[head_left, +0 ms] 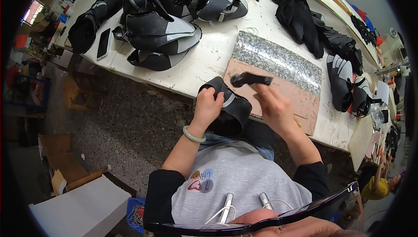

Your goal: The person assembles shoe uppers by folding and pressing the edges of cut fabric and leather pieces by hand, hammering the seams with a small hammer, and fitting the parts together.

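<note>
My left hand (208,110) is closed on a black shoe upper (233,111) and holds it at the table's front edge. The upper's wide opening faces me, and a grey strip crosses it. My right hand (275,106) is wrapped round a hammer, its black head (251,79) raised just right of the upper and slightly blurred. Most of the hammer's handle is hidden in my fist. Beneath the hammer lies a pinkish-brown board (287,91), and a speckled grey stone slab (278,60) adjoins its far side.
Black-and-grey shoe uppers (161,30) are heaped at the far left, beside a phone (104,43). Black fabric pieces (296,17) lie at the far right, near more uppers (340,80). A large box (82,208) stands at lower left. Another person (376,187) is at the right.
</note>
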Demonstrator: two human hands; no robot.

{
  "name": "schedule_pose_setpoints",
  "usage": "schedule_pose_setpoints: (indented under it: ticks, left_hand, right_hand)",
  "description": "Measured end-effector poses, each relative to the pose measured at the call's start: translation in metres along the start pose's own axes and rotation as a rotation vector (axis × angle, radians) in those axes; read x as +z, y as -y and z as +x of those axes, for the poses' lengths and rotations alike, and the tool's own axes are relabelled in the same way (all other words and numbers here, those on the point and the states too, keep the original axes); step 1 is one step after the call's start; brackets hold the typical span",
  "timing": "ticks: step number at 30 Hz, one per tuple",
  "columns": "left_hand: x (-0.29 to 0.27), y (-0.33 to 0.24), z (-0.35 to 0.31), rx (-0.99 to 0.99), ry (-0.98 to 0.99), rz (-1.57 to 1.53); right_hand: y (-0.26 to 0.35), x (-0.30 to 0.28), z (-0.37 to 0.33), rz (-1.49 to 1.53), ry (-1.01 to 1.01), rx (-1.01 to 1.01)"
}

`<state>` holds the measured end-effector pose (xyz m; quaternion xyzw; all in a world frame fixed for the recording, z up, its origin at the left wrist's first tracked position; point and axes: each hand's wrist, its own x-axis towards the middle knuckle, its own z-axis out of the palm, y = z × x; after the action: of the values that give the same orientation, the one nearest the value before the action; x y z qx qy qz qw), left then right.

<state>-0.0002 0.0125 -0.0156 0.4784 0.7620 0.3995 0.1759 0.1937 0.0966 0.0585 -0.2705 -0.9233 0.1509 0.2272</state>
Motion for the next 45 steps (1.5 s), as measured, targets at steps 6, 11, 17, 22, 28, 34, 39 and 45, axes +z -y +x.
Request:
schedule_pose_setpoints:
  ticks: [6,11,17,22,28,34,39,45]
  left_hand:
    - [0.001,0.003,0.001,-0.073,0.032,-0.18]
    - [0.003,0.005,0.002,-0.154,0.066,-0.307]
    - [-0.001,-0.005,-0.001,-0.048,-0.006,-0.194]
    - [-0.002,-0.012,-0.008,0.055,-0.04,-0.127]
    - [0.002,-0.012,-0.008,0.11,-0.068,-0.09]
    - [0.002,-0.012,-0.006,0.156,-0.091,-0.088]
    - [-0.024,-0.026,-0.019,-0.177,-0.021,-0.594]
    - [-0.034,-0.072,-0.032,-0.232,-0.009,-1.013]
  right_hand:
    - [-0.003,0.003,0.007,0.001,0.005,0.037]
    - [-0.009,0.016,0.005,-0.06,0.092,-0.031]
    - [0.0,0.008,0.003,-0.022,0.067,0.006]
    - [-0.002,-0.005,-0.008,-0.023,0.097,0.015]
    - [-0.006,-0.012,-0.016,-0.053,0.134,0.044]
    - [-0.019,0.008,-0.027,0.196,0.048,0.085]
    - [-0.065,-0.025,-0.01,0.546,0.198,0.762]
    - [-0.083,-0.041,-0.018,-0.296,-0.18,0.128]
